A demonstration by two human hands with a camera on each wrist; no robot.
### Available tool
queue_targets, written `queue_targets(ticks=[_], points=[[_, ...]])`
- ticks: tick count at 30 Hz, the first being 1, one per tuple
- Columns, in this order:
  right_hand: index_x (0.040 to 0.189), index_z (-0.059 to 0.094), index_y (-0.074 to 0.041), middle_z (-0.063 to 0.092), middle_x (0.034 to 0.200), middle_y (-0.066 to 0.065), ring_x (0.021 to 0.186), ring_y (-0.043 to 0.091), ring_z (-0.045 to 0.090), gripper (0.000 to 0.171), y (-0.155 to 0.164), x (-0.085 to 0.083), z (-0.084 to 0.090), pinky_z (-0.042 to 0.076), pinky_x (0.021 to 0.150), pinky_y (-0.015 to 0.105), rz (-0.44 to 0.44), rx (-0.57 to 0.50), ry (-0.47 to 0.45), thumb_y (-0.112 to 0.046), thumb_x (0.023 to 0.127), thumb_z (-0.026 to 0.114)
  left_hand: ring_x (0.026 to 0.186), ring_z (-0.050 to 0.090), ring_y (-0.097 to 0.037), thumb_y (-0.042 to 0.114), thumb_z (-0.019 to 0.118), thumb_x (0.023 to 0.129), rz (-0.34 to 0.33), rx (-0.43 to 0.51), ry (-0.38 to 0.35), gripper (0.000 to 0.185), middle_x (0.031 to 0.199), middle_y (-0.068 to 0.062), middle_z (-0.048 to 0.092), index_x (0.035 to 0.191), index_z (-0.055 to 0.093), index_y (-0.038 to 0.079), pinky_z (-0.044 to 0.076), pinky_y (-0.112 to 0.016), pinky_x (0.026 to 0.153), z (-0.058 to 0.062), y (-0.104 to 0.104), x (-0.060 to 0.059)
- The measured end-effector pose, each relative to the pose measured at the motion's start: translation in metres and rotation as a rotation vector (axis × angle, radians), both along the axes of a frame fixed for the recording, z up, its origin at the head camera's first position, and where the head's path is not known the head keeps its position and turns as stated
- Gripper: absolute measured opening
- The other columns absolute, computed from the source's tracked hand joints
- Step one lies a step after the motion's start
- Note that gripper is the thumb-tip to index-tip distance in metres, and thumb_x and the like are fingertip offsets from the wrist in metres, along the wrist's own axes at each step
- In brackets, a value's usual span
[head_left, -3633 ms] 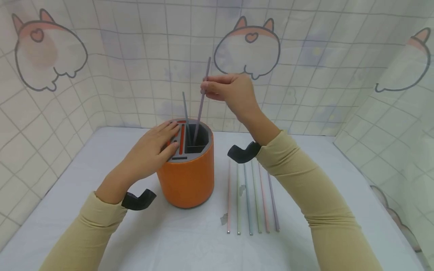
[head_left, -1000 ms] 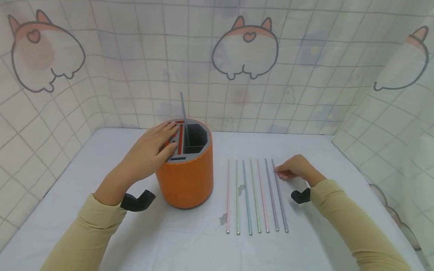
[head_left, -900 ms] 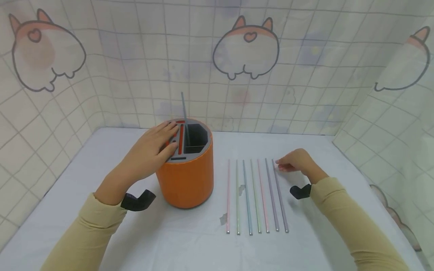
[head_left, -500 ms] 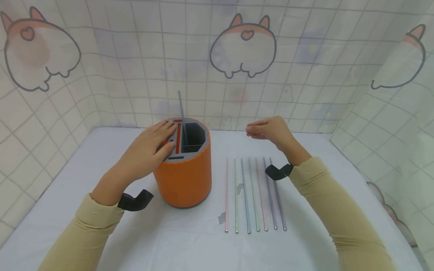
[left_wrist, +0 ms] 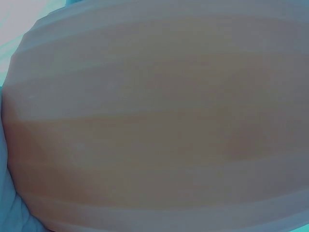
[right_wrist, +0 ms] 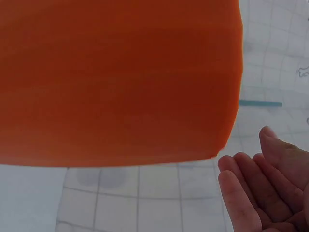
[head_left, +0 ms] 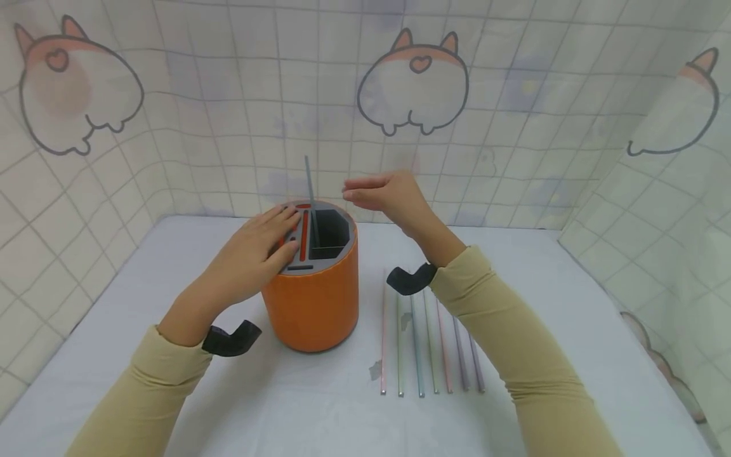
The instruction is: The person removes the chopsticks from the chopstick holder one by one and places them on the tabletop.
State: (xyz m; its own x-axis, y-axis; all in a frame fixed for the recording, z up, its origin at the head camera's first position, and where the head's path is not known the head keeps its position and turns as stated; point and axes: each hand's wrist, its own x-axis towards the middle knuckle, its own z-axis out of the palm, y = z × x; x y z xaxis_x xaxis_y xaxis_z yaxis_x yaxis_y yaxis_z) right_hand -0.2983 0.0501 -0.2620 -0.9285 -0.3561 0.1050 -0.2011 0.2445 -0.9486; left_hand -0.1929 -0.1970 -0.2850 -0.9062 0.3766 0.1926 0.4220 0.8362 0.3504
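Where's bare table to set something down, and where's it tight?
Free: the front strip of the table, the patch left of the holder, and the right side past the straws. Tight: the gap between holder and straws, and above the holder, where the left hand rests on top and the right hand hovers.

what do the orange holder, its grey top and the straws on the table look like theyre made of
Orange holder: probably matte plastic or silicone, since the wall is smooth, even and without glare. Grey insert: looks like moulded plastic or rubber, dull, with sharply cut compartments. Straws: thin, straight and rigid, in pastel colours with pale, faintly shiny tips, so perhaps coated metal or hard plastic; the pictures leave this open.
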Motion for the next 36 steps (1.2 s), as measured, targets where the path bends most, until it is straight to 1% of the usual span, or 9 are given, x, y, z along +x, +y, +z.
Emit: queue_targets(ticks=[5, 8, 13, 17, 20, 22, 27, 30, 36], points=[[0.121, 0.074, -0.015, 0.075, 0.115, -0.001, 0.113, 0.011, 0.068, 0.037, -0.023, 0.005, 0.003, 0.054, 0.102, 0.034, 0.026, 0.087, 0.068, -0.029, 0.086, 0.078, 0.156, 0.014, -0.031, 0.035, 0.038, 0.106, 0.002, -0.001, -0.009, 0.058, 0.166, -0.009, 0.024, 0.157, 0.029, 0.007, 0.013, -0.054, 0.127, 0.001, 0.001, 0.001], [0.120, 0.074, -0.017, 0.075, 0.116, -0.003, 0.113, 0.012, 0.066, 0.037, -0.035, 0.008, 0.004, 0.056, 0.098, 0.034, 0.023, 0.159, 0.103, -0.030, 0.085, 0.079, 0.156, 0.014, -0.031, 0.034, 0.037, 0.106, 0.005, 0.001, -0.013, 0.058, 0.166, -0.009, 0.024, 0.157, 0.029, 0.007, 0.012, -0.054, 0.127, 0.002, 0.001, 0.001], [0.117, 0.076, -0.014, 0.074, 0.119, 0.002, 0.113, 0.016, 0.066, 0.035, -0.051, 0.010, 0.007, 0.057, 0.096, 0.034, -0.022, 0.230, 0.136, -0.027, 0.085, 0.080, 0.156, 0.015, -0.031, 0.034, 0.038, 0.106, 0.005, -0.003, -0.005, 0.058, 0.165, -0.010, 0.025, 0.156, 0.030, 0.006, 0.013, -0.054, 0.127, 0.002, 0.002, 0.001], [0.115, 0.076, -0.012, 0.075, 0.117, 0.004, 0.104, 0.015, 0.071, 0.031, -0.056, 0.013, 0.014, 0.058, 0.094, 0.032, -0.050, 0.234, 0.136, -0.025, 0.087, 0.078, 0.156, 0.015, -0.031, 0.033, 0.038, 0.106, 0.008, 0.004, -0.003, 0.058, 0.165, -0.010, 0.025, 0.156, 0.030, 0.006, 0.013, -0.054, 0.127, 0.001, 0.002, 0.001], [0.115, 0.076, -0.010, 0.075, 0.115, 0.005, 0.095, 0.015, 0.075, 0.030, -0.053, 0.016, 0.021, 0.059, 0.092, 0.029, -0.061, 0.174, 0.113, -0.024, 0.088, 0.077, 0.156, 0.015, -0.031, 0.033, 0.039, 0.106, 0.010, 0.010, -0.002, 0.057, 0.165, -0.010, 0.025, 0.156, 0.031, 0.006, 0.013, -0.054, 0.127, 0.000, 0.002, 0.001], [0.115, 0.076, -0.009, 0.076, 0.113, 0.006, 0.094, 0.015, 0.076, 0.030, -0.048, 0.019, 0.027, 0.059, 0.091, 0.028, -0.064, 0.112, 0.110, -0.022, 0.088, 0.077, 0.156, 0.015, -0.031, 0.034, 0.039, 0.106, 0.011, 0.010, -0.002, 0.058, 0.165, -0.010, 0.025, 0.156, 0.031, 0.007, 0.013, -0.055, 0.127, 0.000, 0.002, 0.000], [0.109, 0.076, -0.001, 0.077, 0.105, 0.011, 0.094, 0.019, 0.076, 0.026, -0.028, 0.027, 0.048, 0.060, 0.087, 0.027, -0.049, -0.102, 0.142, -0.014, 0.086, 0.078, 0.156, 0.015, -0.031, 0.034, 0.039, 0.106, 0.014, 0.004, 0.000, 0.058, 0.165, -0.010, 0.025, 0.156, 0.031, 0.008, 0.014, -0.055, 0.126, 0.001, 0.002, 0.000], [0.105, 0.075, 0.003, 0.078, 0.101, 0.011, 0.091, 0.018, 0.076, 0.024, -0.015, 0.033, 0.063, 0.061, 0.084, 0.028, -0.041, -0.237, 0.168, -0.009, 0.085, 0.078, 0.155, 0.016, -0.031, 0.033, 0.039, 0.106, 0.014, 0.002, 0.002, 0.057, 0.165, -0.010, 0.025, 0.156, 0.031, 0.007, 0.014, -0.055, 0.126, 0.002, 0.003, 0.000], [0.098, 0.076, 0.005, 0.079, 0.089, 0.005, 0.085, 0.017, 0.077, 0.016, 0.015, 0.052, 0.091, 0.061, 0.084, 0.029, -0.056, -0.417, 0.253, -0.001, 0.083, 0.078, 0.155, 0.016, -0.032, 0.032, 0.040, 0.106, 0.008, 0.000, 0.006, 0.057, 0.165, -0.011, 0.025, 0.156, 0.031, 0.006, 0.014, -0.054, 0.127, 0.002, 0.003, -0.001]])
